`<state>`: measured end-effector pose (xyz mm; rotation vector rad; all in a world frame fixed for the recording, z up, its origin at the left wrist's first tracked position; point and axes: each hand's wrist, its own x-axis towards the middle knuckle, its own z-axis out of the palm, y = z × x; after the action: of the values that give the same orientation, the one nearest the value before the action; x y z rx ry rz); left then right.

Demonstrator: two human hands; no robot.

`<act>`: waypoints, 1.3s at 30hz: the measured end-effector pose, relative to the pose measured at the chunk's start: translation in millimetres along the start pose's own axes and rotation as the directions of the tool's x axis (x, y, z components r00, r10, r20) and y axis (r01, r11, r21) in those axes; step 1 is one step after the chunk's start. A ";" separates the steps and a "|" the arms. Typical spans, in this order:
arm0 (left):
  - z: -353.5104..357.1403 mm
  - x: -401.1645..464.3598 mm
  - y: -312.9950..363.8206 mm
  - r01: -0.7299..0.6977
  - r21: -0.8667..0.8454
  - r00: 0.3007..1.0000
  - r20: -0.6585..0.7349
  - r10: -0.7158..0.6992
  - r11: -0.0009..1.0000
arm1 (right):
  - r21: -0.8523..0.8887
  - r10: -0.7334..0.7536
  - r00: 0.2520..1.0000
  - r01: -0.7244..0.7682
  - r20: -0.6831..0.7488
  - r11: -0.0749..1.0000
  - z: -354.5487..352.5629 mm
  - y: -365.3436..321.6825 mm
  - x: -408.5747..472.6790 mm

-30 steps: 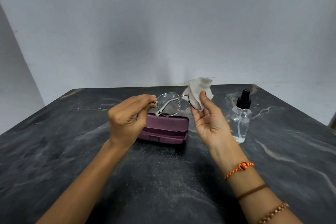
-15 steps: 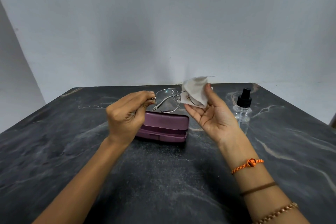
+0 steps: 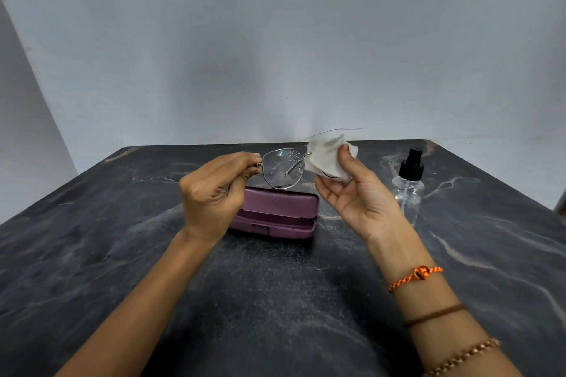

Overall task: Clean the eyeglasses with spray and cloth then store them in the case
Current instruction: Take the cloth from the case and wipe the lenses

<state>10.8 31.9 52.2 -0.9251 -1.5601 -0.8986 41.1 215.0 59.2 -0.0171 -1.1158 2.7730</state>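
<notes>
Two hands work above one closed purple case (image 3: 277, 211) on the table (image 3: 92, 254): the left hand (image 3: 211, 193) pinches one pair of eyeglasses (image 3: 283, 167) at its hinge, the right hand (image 3: 356, 193) pinches one white cloth (image 3: 326, 157) over the far lens. One spray bottle (image 3: 409, 187) stands right of the case.

I sit at a dark grey marble-patterned tabletop (image 3: 122, 254) pushed against a plain pale grey painted wall (image 3: 275, 40); a bare indoor room, which sort I cannot tell.
</notes>
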 end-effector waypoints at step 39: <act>5.2 -2.4 2.6 -0.005 -0.019 1.000 0.027 0.005 1.000 | -0.294 -0.130 0.987 0.151 0.090 0.944 -14.7 -21.8 1.3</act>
<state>11.4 37.4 49.3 -0.9580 -1.5744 -0.9022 43.8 240.8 63.6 0.1202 -1.4838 2.4727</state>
